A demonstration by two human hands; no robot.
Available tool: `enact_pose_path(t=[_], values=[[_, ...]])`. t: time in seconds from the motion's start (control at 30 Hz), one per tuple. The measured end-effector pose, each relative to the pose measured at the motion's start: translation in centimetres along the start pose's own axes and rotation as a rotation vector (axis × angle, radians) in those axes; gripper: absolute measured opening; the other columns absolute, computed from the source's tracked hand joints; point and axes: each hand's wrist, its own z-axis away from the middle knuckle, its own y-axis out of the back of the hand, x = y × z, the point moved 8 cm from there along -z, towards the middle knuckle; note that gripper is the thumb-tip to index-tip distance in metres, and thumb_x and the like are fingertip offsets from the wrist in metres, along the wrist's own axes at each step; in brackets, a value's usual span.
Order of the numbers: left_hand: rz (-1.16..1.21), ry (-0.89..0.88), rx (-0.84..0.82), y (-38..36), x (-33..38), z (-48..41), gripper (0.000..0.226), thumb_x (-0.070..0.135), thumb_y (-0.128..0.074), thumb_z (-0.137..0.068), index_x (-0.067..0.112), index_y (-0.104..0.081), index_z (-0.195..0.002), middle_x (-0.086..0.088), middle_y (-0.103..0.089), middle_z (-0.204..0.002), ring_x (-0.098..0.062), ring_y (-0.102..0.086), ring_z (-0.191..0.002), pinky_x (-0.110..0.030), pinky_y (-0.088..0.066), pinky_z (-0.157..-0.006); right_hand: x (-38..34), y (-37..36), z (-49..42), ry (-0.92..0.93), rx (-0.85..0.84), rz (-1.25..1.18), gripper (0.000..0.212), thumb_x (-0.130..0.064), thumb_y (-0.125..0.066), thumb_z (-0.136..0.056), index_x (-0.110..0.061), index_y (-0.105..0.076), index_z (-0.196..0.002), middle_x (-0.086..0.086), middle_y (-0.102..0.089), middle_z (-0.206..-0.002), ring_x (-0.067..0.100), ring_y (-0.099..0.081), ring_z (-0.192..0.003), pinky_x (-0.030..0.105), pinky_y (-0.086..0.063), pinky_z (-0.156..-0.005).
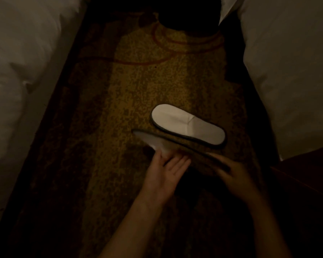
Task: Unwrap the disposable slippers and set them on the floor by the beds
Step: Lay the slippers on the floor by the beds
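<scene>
Lying flat on mottled carpet (138,86), oval white slipper (186,125)

Very dim, warm and grainy, a soft pool of light falls on the middle of the carpet (138,90), deep shadow lines its side edges, and motion blurs the right hand (237,175).

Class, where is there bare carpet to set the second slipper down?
Free: carpet between the left bed and the flat slipper, and carpet beyond that slipper. Crowded: toward the right bed, where left hand and right hand handle the second slipper.
</scene>
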Motion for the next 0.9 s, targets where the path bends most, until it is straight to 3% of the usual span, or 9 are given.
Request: enact_pose_path(t=[0.1,0.23,0.4,0.47,0.57,0.63,0.77,0.9], values=[[0.012,-0.094,0.028,1.4,3.4,0.2,0.051,0.048,-0.047,-0.090,0.009,-0.048,-0.123,-0.020,-0.057,-0.118,-0.037,-0.058,-0.110,-0.049,-0.052,-0.082,2.4,1.0,0.1,-0.185,0.054,-0.259,0.025,-0.009,-0.059,-0.088,-0.033,-0.066,-0.087,-0.027,-0.072,-0.074,-0.012,-0.066,-0.073,0.002,-0.048,-0.058],[-0.506,-0.411,0.299,4.4,9.3,0.5,0.052,0.038,-0.046,-0.095,0.031,-0.030,-0.144,-0.003,-0.042,-0.145,-0.026,-0.043,-0.131,-0.042,-0.043,-0.098,4.9,0.3,0.5,-0.346,0.023,-0.514,0.017,-0.008,-0.059,-0.086,-0.021,-0.070,-0.088,-0.012,-0.076,-0.080,0.007,-0.072,-0.074,0.015,-0.054,-0.055],[-0.908,-0.489,0.348,4.7,10.1,-0.3,0.052,0.024,-0.047,-0.096,0.024,-0.030,-0.146,-0.008,-0.036,-0.151,-0.028,-0.041,-0.132,-0.041,-0.039,-0.106,8.2,-1.4,1.1,-0.492,-0.081,-0.554,0.020,-0.007,-0.057,-0.085,-0.014,-0.067,-0.101,-0.005,-0.077,-0.088,0.015,-0.073,-0.082,0.021,-0.057,-0.061],[-1.022,-0.536,0.409,5.2,9.9,-0.4,0.055,0.017,-0.049,-0.095,0.024,-0.029,-0.146,-0.008,-0.032,-0.152,-0.029,-0.037,-0.134,-0.039,-0.037,-0.105,9.5,-1.7,1.5,-0.564,-0.152,-0.505,0.022,-0.008,-0.058,-0.085,-0.010,-0.066,-0.106,-0.002,-0.077,-0.089,0.016,-0.072,-0.081,0.021,-0.057,-0.062],[-1.216,-0.536,0.489,6.4,9.1,-0.7,0.054,0.006,-0.050,-0.092,0.017,-0.037,-0.143,-0.014,-0.032,-0.151,-0.033,-0.037,-0.134,-0.042,-0.035,-0.110,11.1,-1.4,1.8,-0.613,-0.211,-0.280,0.031,-0.014,-0.064,-0.084,-0.011,-0.062,-0.115,0.005,-0.069,-0.110,0.018,-0.067,-0.094,0.026,-0.054,-0.079],[-1.355,-0.497,0.535,7.3,8.4,-1.0,0.052,0.003,-0.049,-0.090,0.013,-0.042,-0.141,-0.017,-0.034,-0.148,-0.035,-0.037,-0.133,-0.045,-0.036,-0.110,11.8,-0.8,1.7,-0.606,-0.162,-0.072,0.037,-0.017,-0.067,-0.084,-0.007,-0.059,-0.119,0.008,-0.062,-0.114,0.019,-0.060,-0.096,0.026,-0.050,-0.080],[-1.499,-0.502,0.599,7.5,8.2,-1.2,0.053,0.004,-0.048,-0.090,0.011,-0.040,-0.142,-0.016,-0.032,-0.148,-0.034,-0.030,-0.135,-0.039,-0.030,-0.111,12.1,0.3,1.5,-0.595,-0.015,0.280,0.041,-0.020,-0.068,-0.083,0.002,-0.052,-0.113,0.020,-0.056,-0.117,0.029,-0.055,-0.104,0.031,-0.044,-0.079],[-1.568,-0.530,0.626,7.3,8.4,-1.1,0.051,0.008,-0.049,-0.089,0.013,-0.045,-0.139,-0.014,-0.034,-0.145,-0.033,-0.026,-0.134,-0.038,-0.027,-0.112,11.2,0.3,1.1,-0.530,0.044,0.374,0.033,-0.015,-0.059,-0.088,0.001,-0.051,-0.116,0.021,-0.053,-0.122,0.032,-0.053,-0.110,0.038,-0.046,-0.090]])
